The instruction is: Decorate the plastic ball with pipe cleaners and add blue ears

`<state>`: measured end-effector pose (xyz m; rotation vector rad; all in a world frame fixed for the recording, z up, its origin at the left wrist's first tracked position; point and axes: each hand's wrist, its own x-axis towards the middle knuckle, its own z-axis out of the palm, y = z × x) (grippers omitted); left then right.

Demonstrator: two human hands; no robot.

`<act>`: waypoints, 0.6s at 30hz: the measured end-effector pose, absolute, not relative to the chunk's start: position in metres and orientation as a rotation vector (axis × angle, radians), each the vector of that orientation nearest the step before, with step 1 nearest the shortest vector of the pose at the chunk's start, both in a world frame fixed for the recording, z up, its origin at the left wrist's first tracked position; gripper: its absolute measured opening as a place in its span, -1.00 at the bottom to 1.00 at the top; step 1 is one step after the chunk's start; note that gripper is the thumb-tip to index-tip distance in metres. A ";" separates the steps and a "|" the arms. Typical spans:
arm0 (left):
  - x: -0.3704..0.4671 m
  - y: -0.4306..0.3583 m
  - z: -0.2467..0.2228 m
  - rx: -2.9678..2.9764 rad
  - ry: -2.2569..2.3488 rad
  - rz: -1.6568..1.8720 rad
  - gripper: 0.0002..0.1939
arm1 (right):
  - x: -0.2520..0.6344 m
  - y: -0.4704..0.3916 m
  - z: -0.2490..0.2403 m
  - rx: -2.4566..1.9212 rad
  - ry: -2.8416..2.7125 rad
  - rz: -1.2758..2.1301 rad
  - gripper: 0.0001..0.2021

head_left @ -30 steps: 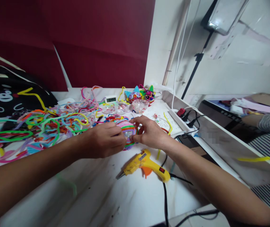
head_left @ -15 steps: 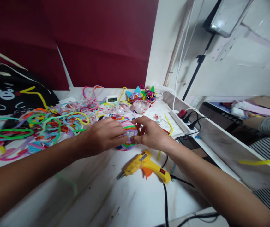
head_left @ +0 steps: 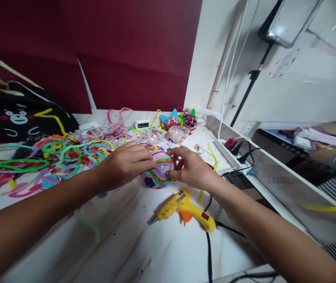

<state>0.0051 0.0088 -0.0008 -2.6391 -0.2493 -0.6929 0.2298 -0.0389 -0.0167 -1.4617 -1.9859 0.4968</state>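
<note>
Back toward the left goes the left hand (head_left: 125, 163), and more of the striped ball (head_left: 159, 169) shows now, a dark blue patch low on its side! Nearest of all, the yellow glue gun (head_left: 185, 206) lies on the white tabletop (head_left: 111, 251), nozzle pointing left, orange trigger down. Just beyond it sits the ball, right between the two hands: the right hand (head_left: 191, 169) has it by the right side, thumb and forefinger spread against it, while the left hand's fingers are curled at its upper left, their grip impossible to tell from here. Off to the left, a big tangle of fuzzy stems (head_left: 67, 153); to the right, the power strip (head_left: 226, 152) with its plugs. Farther back come the clear domes (head_left: 178, 134), the small digital timer (head_left: 142, 125), and behind the domes two colourful eared figures (head_left: 189, 121), side by side, before the maroon sheet (head_left: 132, 51)!
</note>
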 end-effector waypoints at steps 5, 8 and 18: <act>0.003 0.011 -0.006 -2.651 -0.216 -0.709 -0.80 | 0.231 -0.040 -0.017 -1.476 -1.985 0.517 -0.53; 0.002 0.013 -0.009 -2.646 -0.221 -0.689 -0.79 | 0.231 -0.040 -0.019 -1.471 -1.986 0.494 -0.54; 0.004 0.009 -0.011 -2.608 -0.312 -0.565 -0.75 | 0.231 -0.041 -0.020 -1.441 -1.980 0.507 -0.51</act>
